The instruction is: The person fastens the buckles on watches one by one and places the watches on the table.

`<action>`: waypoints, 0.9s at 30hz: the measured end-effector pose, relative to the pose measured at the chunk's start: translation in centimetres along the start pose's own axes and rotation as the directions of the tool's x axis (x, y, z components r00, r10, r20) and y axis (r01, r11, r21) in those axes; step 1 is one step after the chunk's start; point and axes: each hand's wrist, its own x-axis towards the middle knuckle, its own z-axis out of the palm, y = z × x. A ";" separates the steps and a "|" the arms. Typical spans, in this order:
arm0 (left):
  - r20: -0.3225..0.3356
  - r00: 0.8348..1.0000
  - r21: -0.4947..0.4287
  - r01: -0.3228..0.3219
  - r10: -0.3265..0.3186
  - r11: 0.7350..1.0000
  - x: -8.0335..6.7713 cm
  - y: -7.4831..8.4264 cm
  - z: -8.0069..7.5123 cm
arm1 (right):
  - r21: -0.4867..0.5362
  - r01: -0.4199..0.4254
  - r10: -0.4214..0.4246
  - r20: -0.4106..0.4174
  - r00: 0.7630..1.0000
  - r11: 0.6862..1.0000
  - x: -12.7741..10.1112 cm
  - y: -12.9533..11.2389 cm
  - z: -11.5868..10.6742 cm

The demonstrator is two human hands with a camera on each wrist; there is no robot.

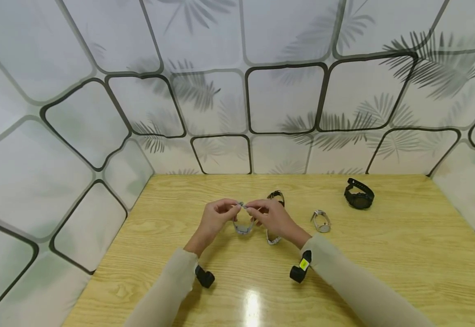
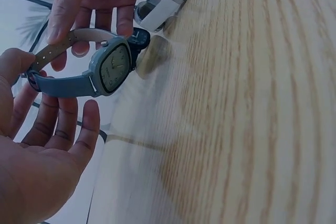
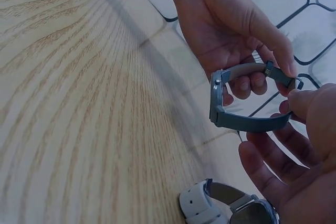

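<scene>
Between the two hands hangs a wristwatch with a blue-grey strap and a squarish dial, its case lowest in the head view. My left hand pinches the strap at the buckle end with thumb and forefinger. Opposite it, my right hand pinches the other strap end, thumb and forefinger meeting the left fingertips. In the right wrist view the blue-grey strap forms a closed-looking loop, the ends overlapping at the small buckle. Part of the buckle is hidden by the fingertips.
A white-strapped watch lies on the wooden table beside the right hand, partly covered by it. Behind that hand is a dark watch. Farther right are a small silver watch and a large black watch. A patterned wall backs the table.
</scene>
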 end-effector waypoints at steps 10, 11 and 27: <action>-0.015 1.000 -0.064 -0.008 0.007 0.998 0.0 0.6 0.1 | 0.095 0.017 -0.012 -0.055 0.998 0.995 0.0 -0.5 -0.2; -0.015 1.000 -0.068 -0.009 0.008 0.998 0.0 0.7 0.1 | 0.103 0.018 -0.012 -0.060 0.998 0.995 0.0 -0.5 -0.2; 0.009 1.000 -0.085 0.010 -0.009 0.996 -0.1 0.5 -0.1 | 0.092 0.046 -0.035 -0.111 0.993 0.995 -0.1 -0.3 0.4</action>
